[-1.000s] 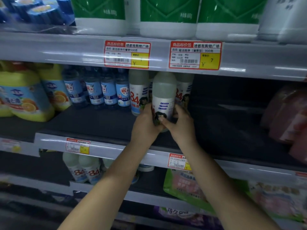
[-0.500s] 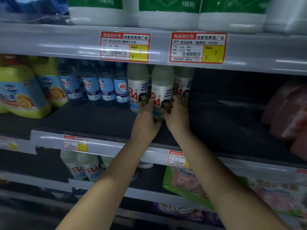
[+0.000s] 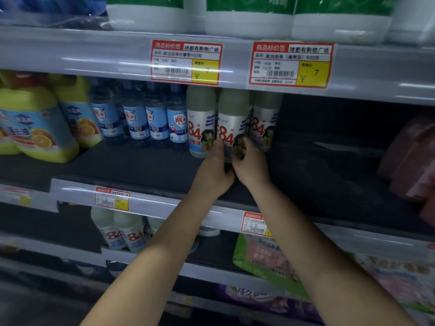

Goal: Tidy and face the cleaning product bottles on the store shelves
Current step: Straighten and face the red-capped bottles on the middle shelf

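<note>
Left hand and right hand gripped middle 84 bottle, fingers curled round its base, label facing out, upright on shelf

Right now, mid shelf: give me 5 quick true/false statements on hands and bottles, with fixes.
1. Both hands grip the middle 84 bottle. True: the left hand and the right hand curl round its lower part.
2. That bottle's 84 label faces out. True.
3. The blue bottles stand right of the 84 bottles. False: they stand to the left.
4. The yellow jugs sit on the top shelf. False: they are on the middle shelf, far left.
5. More 84 bottles stand on the shelf below. True.
</note>
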Available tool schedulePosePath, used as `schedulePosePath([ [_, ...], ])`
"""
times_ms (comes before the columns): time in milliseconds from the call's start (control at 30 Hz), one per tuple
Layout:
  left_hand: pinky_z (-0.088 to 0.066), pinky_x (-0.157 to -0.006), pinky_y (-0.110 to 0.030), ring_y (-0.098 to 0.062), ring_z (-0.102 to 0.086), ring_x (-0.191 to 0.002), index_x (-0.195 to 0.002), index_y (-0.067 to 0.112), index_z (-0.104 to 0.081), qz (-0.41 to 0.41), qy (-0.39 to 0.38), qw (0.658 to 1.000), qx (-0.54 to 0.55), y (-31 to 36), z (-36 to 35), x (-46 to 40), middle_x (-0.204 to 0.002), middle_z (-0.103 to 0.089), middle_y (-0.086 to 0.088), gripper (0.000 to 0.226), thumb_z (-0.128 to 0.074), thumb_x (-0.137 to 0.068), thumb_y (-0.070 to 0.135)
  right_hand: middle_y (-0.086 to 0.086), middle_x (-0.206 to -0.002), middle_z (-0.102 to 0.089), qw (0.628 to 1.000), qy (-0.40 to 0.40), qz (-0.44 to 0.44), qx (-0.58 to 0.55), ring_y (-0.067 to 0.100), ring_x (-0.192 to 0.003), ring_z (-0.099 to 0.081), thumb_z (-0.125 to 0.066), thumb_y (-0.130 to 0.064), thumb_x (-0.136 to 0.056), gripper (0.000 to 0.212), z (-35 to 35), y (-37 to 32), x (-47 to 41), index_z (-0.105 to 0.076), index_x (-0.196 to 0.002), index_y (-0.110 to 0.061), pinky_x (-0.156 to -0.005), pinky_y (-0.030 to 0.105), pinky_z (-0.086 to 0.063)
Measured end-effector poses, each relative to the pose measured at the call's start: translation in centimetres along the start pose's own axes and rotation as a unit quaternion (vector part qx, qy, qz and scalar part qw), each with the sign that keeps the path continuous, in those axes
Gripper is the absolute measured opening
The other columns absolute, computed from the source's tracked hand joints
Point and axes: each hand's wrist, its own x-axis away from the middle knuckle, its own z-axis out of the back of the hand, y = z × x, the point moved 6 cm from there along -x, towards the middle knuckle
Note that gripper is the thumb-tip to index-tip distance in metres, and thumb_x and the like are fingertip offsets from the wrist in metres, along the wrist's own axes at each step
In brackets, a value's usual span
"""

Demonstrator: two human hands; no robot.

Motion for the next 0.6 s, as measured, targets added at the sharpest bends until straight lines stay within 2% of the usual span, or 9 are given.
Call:
schedulePosePath([
  [133, -0.04, -0.099, -0.028, -0.024, -0.047, -0.125, -0.144, 0.009, -0.025, -0.001, 0.038, 0.999, 0.02, 0.7, 0.9, 0.4, -0.142, -0.043, -0.013, 0.063, -0.053, -0.087, 0.009, 0.007, -0.138, -0.049, 1.0, -0.022, 0.018, -0.004, 0.021, -0.126, -0.047, -0.055, -0.01, -0.088, 0.056, 0.1, -0.8, 0.7, -0.034, -0.14, -0.017, -0.099, 0.026, -0.038],
  [200, -0.04, -0.099, -0.028, -0.024, -0.048, -0.123, -0.142, 0.006, -0.031, -0.026, 0.093, 0.995, 0.019, 1.6, 2.1, 1.2, -0.139, -0.046, -0.014, 0.058, -0.052, -0.088, 0.006, 0.007, -0.143, -0.044, 0.999, 0.005, 0.054, -0.002, 0.019, -0.129, -0.044, -0.054, -0.011, -0.09, 0.059, 0.8, -2.2, 2.0, -0.029, -0.143, -0.017, -0.1, 0.021, -0.034],
  [267, -0.038, -0.103, -0.024, -0.023, -0.047, -0.124, -0.138, 0.003, -0.037, -0.067, 0.148, 0.986, 0.023, 2.7, 3.7, 3.0, -0.138, -0.047, -0.012, 0.053, -0.05, -0.087, 0.003, 0.01, -0.143, -0.042, 0.992, 0.055, 0.114, 0.019, 0.019, -0.131, -0.041, -0.053, -0.013, -0.09, 0.056, 1.8, -4.0, 4.2, -0.032, -0.141, -0.013, -0.103, 0.019, -0.03],
  [333, -0.034, -0.1, -0.014, -0.017, -0.047, -0.12, -0.132, 0.001, -0.044, -0.102, 0.198, 0.975, 0.021, 3.0, 5.0, 5.9, -0.13, -0.05, -0.005, 0.048, -0.047, -0.085, 0.004, 0.014, -0.132, -0.05, 0.973, 0.092, 0.209, 0.029, 0.019, -0.123, -0.045, -0.052, -0.015, -0.087, 0.046, 2.1, -5.8, 7.4, -0.043, -0.132, -0.008, -0.102, 0.02, -0.033],
  [433, -0.042, -0.089, -0.024, -0.021, -0.053, -0.103, -0.117, 0.0, -0.055, -0.106, 0.243, 0.964, -0.005, 1.1, 6.2, 10.4, -0.113, -0.059, -0.013, 0.036, -0.043, -0.083, 0.008, 0.014, -0.108, -0.061, 0.94, 0.071, 0.332, 0.033, 0.015, -0.101, -0.051, -0.049, -0.012, -0.086, 0.028, 0.5, -6.2, 12.6, -0.05, -0.113, -0.01, -0.088, 0.022, -0.041],
  [500, -0.042, -0.081, -0.021, -0.018, -0.053, -0.091, -0.107, 0.004, -0.057, -0.069, 0.257, 0.964, -0.023, -1.5, 6.4, 13.4, -0.099, -0.06, -0.012, 0.029, -0.041, -0.083, 0.008, 0.012, -0.098, -0.063, 0.932, 0.011, 0.359, 0.036, 0.016, -0.091, -0.054, -0.049, -0.011, -0.085, 0.02, -2.2, -5.1, 15.3, -0.049, -0.105, -0.014, -0.079, 0.023, -0.044],
  [600, -0.035, -0.073, -0.01, -0.004, -0.045, -0.081, -0.096, 0.016, -0.051, -0.049, 0.249, 0.967, -0.016, -3.5, 5.6, 16.2, -0.089, -0.053, -0.001, 0.02, -0.039, -0.081, 0.01, 0.009, -0.084, -0.064, 0.935, -0.03, 0.348, 0.061, 0.018, -0.078, -0.058, -0.05, -0.011, -0.084, 0.01, -4.7, -2.3, 16.8, -0.048, -0.093, -0.015, -0.066, 0.028, -0.046],
])
